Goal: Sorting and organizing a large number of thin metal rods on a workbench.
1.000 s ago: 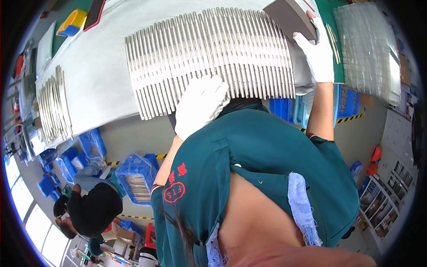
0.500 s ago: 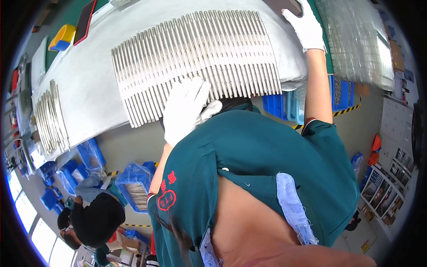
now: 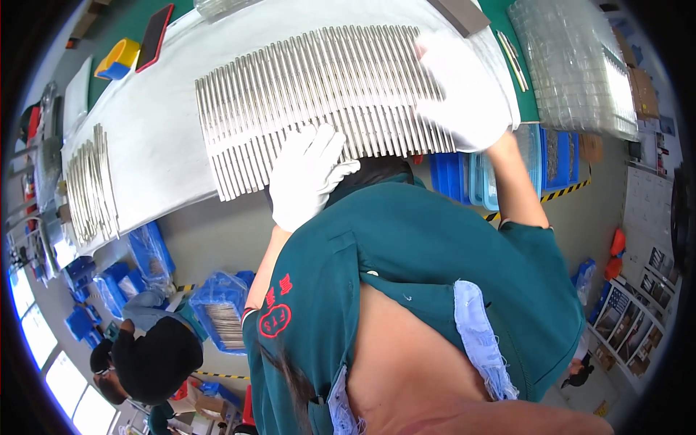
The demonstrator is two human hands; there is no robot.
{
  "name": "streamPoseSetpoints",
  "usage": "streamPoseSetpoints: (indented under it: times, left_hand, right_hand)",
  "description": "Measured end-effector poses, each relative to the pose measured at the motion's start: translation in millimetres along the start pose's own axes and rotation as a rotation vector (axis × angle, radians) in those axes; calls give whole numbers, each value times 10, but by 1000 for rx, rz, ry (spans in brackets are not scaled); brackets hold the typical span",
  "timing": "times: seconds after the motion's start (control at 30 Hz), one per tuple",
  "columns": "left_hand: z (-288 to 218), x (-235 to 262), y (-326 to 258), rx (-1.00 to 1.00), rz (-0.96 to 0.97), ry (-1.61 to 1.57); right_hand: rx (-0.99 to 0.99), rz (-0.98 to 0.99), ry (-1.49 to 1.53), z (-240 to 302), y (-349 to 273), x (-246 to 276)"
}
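Head view, both hands in white gloves. Big row of metal rods [image 3: 319, 101] lies side by side on the white sheet [image 3: 159, 145] over the bench, rods parallel and packed close, running as a fan from upper right to lower left. Left hand [image 3: 308, 174] rests at the near edge of the row, fingers spread wide and flat, tips touching the rod ends; not gripping anything. Right hand [image 3: 464, 90] lies flat on the right end of the row, palm down, fingers loosely open, covering several rods; holds nothing as far as I can see. Progress, judged: main row looks mostly laid and even along the far edge; near edge is ragged at the left end, so squaring-up appears unfinished there. Second, smaller batch of rods [image 3: 90, 185] sits well apart at the left end of the sheet, untouched, not joined to the main row. Stack of clear plastic trays [image 3: 576, 65] at right, beside the sheet; can't tell if any hold rods. Blue bins [image 3: 217, 308] on the floor below, one w/ more rods inside. Another person [image 3: 152, 359] crouches lower left, apart from this work. Yellow-blue item and phone [image 3: 154, 36] at far edge.
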State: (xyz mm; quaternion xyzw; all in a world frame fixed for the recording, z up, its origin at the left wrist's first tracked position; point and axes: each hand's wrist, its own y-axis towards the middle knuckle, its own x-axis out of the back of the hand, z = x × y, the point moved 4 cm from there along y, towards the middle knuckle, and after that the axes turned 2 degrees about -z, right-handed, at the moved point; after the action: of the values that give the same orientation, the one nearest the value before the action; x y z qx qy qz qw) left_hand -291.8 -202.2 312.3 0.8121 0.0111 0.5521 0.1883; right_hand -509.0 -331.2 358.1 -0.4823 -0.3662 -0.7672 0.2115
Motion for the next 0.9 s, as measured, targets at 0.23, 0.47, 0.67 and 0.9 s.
streamPoseSetpoints:
  times: [0.23, 0.47, 0.67, 0.9]
  left_hand:
    - [-74, 10, 159, -106, -87, -18]
    - [-153, -118, 317, -203, -138, 112]
    - [-106, -139, 288, -259, -149, 116]
    - [126, 24, 137, -171, -49, 121]
  right_hand:
    - [72, 224, -137, 539, -288, -379]
    - [151, 117, -211, 444, -213, -539]
    - [173, 104, -159, 557, -281, -480]
    - [48, 187, -236, 431, -520, -282]
